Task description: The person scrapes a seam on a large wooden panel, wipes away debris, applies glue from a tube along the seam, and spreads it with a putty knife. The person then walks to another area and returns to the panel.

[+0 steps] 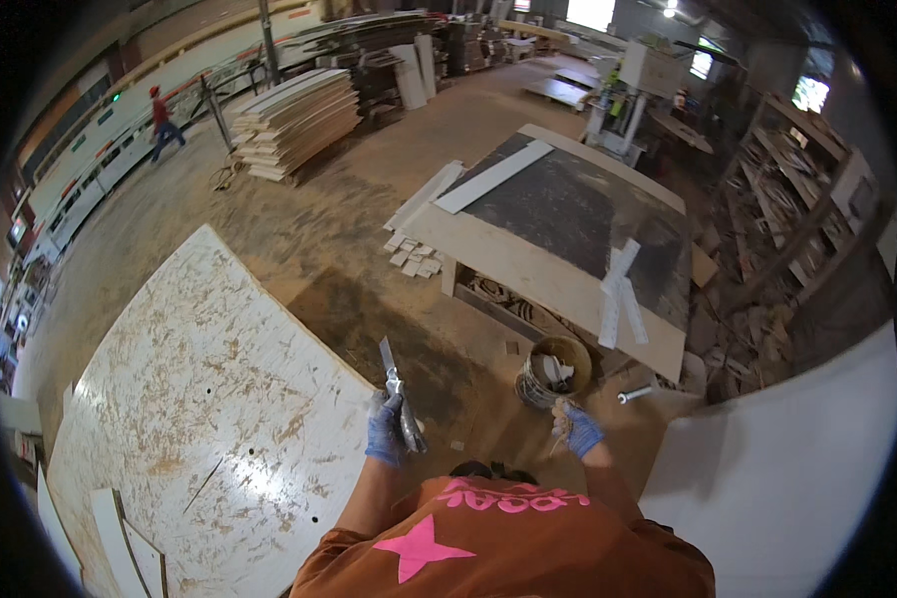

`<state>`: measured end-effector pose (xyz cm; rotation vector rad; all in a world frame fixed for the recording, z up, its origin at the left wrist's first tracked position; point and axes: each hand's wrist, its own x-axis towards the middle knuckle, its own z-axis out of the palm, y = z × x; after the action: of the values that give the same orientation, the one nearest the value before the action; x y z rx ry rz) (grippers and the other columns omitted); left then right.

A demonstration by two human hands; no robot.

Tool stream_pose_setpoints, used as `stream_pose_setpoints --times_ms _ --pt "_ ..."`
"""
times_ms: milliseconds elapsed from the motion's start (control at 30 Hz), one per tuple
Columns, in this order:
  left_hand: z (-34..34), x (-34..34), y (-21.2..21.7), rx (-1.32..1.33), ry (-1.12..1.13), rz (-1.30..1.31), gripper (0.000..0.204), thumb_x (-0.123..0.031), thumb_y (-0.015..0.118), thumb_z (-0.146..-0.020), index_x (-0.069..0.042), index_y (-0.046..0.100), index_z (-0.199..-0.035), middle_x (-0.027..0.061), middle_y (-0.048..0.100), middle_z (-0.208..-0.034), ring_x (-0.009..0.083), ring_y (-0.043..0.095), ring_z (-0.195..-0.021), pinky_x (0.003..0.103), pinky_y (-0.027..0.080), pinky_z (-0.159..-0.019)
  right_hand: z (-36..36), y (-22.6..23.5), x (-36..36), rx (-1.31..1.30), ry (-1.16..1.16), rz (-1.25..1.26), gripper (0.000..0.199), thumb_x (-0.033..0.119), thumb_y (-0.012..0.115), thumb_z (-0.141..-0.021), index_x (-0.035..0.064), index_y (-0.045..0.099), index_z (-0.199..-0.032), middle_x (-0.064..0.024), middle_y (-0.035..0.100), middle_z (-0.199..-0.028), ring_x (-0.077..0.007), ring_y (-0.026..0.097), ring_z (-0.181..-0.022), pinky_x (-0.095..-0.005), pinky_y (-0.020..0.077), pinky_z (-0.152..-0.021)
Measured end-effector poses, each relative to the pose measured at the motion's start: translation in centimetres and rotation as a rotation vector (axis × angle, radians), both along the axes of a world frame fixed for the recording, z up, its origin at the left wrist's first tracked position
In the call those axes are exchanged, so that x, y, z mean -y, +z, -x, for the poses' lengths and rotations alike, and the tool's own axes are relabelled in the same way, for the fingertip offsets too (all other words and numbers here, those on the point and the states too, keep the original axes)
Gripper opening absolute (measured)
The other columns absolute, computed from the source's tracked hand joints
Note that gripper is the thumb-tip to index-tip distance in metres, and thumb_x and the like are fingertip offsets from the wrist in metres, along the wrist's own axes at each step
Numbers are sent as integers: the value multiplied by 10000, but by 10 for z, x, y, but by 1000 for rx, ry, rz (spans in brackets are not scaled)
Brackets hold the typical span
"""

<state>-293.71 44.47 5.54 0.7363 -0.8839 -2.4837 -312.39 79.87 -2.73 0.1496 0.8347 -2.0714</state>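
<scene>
My left hand (pixel 385 429), in a blue glove, is closed around a long silver tool with a flat blade (pixel 387 355); its exact kind is unclear. This hand is beside the right edge of a large, scuffed white board (pixel 239 389). My right hand (pixel 577 430), also gloved in blue, has its fingers drawn together. A thin pale sliver seems to show below them, too small to make out. Just beyond that hand stands a round bucket (pixel 530 387) with white pieces inside. A metal wrench (pixel 636 395) lies to its right.
Ahead is a low table with a dark top (pixel 578 204), bearing white strips (pixel 495 176). Small wood blocks (pixel 414 255) lie by its left side. A white panel (pixel 767 468) spans the lower right. Stacked boards (pixel 294 125) and a walking person (pixel 162 122) are farther off.
</scene>
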Motion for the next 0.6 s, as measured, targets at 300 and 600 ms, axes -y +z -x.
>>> stream_pose_setpoints --times_ms 300,600 --pt "133 95 -19 190 340 214 203 -205 670 -841 -106 505 -907 7 515 -812 124 520 -725 281 438 -641 232 -23 141 36 210 -168 164 218 590 -926 145 588 -1073 -22 585 -855 -160 531 -616 -297 444 -533" --pt "206 149 -26 31 824 39 168 -113 639 -846 -140 505 -944 -1 530 -823 130 550 -727 272 476 -617 408 -4 361 -56 645 -138 193 202 631 -902 132 591 -1077 -33 594 -865 -118 523 -637 -273 443 -537"
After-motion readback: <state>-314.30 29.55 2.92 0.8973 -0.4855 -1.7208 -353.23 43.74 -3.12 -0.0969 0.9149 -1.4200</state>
